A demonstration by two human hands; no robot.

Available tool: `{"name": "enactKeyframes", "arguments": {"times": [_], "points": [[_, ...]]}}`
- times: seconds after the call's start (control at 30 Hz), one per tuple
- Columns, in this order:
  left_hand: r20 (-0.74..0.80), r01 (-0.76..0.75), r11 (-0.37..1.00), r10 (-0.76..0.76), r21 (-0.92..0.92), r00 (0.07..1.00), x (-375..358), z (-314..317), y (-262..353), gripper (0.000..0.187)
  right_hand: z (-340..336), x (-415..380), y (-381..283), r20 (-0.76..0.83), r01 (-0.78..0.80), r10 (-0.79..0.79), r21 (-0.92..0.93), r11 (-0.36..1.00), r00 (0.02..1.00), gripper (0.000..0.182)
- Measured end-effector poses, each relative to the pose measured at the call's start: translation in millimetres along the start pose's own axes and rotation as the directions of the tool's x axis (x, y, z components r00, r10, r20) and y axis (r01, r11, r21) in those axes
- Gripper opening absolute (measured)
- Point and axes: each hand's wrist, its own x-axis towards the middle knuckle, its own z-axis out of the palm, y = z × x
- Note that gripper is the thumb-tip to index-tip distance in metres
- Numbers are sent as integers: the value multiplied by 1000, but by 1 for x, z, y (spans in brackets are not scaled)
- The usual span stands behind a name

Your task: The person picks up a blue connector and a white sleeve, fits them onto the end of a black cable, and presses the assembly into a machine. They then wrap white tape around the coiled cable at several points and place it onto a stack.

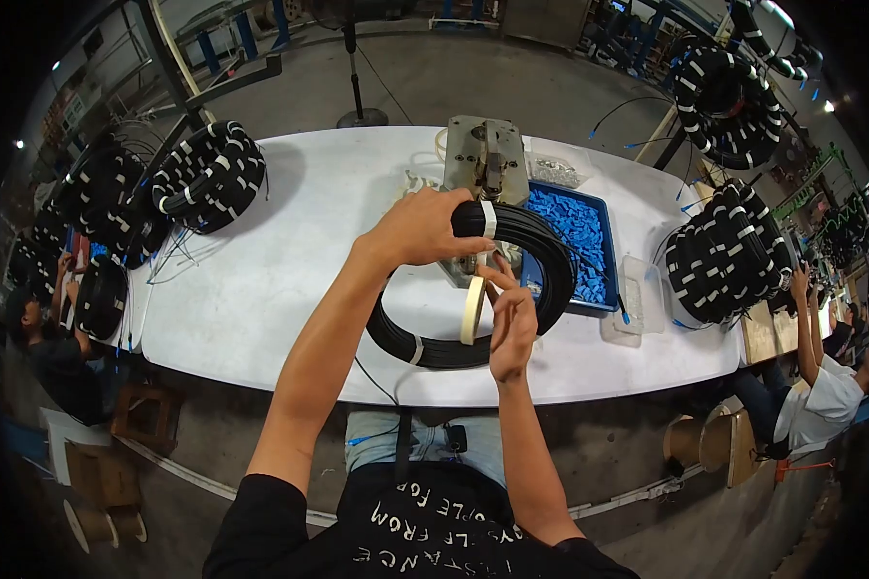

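Note:
A coil of black cable (550, 280) is in front of me over the white table, with white tape bands around it at the top and lower left. My left hand (420, 230) is closed on the coil's upper left side, beside the top band. Inside the ring, my right hand (514, 328) holds a roll of cream-coloured tape (472, 311), its fingertips close under the top band. The fingers of my right hand are bent and partly overlap the roll.
Behind the coil stands a metal press (485, 154). A blue tray (610, 261) of small blue parts and a clear plastic box (623, 328) are to its right. Taped cable bundles (212, 176) lie left, others (726, 253) right. People work at both sides.

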Motion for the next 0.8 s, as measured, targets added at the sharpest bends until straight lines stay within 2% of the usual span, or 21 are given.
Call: {"name": "enactKeyframes", "arguments": {"times": [0.03, 0.07, 0.1, 0.17, 0.2, 0.23, 0.27, 0.33, 0.4, 0.47, 0.57, 0.8], "points": [[2, 1, 1000, -1, -2, 1000, 0, -1, -1, 61, 0, -1, 3, -101, -149, 169, 186, 971, 980, 44], [3, -18, 1000, 18, -1, 1000, -1, -1, -2, 62, 0, -2, 5, -167, -266, 348, 378, 887, 923, 40], [6, -36, 999, 36, 0, 999, -2, 0, -2, 63, -1, -1, 8, -217, -277, 395, 426, 861, 893, 22], [-4, -35, 999, 35, 20, 999, -4, 1, 1, 64, 3, 8, 11, -253, -319, 432, 385, 866, 866, 20], [-20, -31, 999, 32, 40, 999, -6, 1, 4, 65, 4, 13, 13, -285, -364, 466, 344, 866, 838, 22], [-20, -31, 999, 32, 38, 999, -7, 1, 6, 65, 3, 16, 16, -277, -397, 511, 376, 837, 814, 31], [-11, -23, 999, 24, 39, 1000, -8, 1, 9, 66, 1, 17, 17, -276, -397, 510, 375, 838, 815, 31], [-9, -16, 999, 16, 42, 1000, -8, -1, 10, 66, -1, 21, 16, -153, -521, 586, 322, 791, 796, 26], [-21, -25, 999, 26, 35, 999, -10, 0, 9, 67, 1, 21, 13, -175, -545, 600, 278, 791, 781, 21], [-15, -3, 1000, 3, 22, 1000, -12, -1, 10, 68, 5, 22, 11, -200, -496, 524, 174, 851, 828, 20], [-13, 5, 1000, -5, 8, 1000, -15, -1, 10, 69, 7, 20, 15, -209, -433, 449, 122, 893, 869, 21], [-67, -26, 999, 29, 34, 997, -20, -1, 9, 70, 22, 12, 26, -246, -333, 371, 183, 925, 895, 20]]}}
